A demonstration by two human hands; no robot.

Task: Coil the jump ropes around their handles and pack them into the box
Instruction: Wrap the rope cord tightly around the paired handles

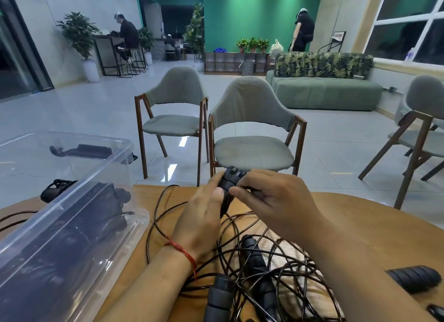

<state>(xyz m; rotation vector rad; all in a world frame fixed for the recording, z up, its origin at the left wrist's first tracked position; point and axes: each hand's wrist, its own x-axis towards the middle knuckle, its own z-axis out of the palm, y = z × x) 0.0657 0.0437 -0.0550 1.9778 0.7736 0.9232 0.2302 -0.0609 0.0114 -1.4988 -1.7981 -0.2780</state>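
My left hand (204, 216) grips a pair of black jump-rope handles (229, 182) held together above the far edge of the wooden table (348, 223). My right hand (271, 197) pinches the thin dark rope (247, 189) right beside those handles. A tangle of loose rope (283, 269) lies on the table under my forearms, with two more black handles (254, 257) in it. The clear plastic box (79, 216) stands at the left, holding several dark coiled ropes.
Another ribbed black handle (413, 279) lies at the right table edge. The box's clear lid (48, 158) rests behind the box. Two grey chairs (252, 151) stand just past the table, a third at far right. People are far back in the room.
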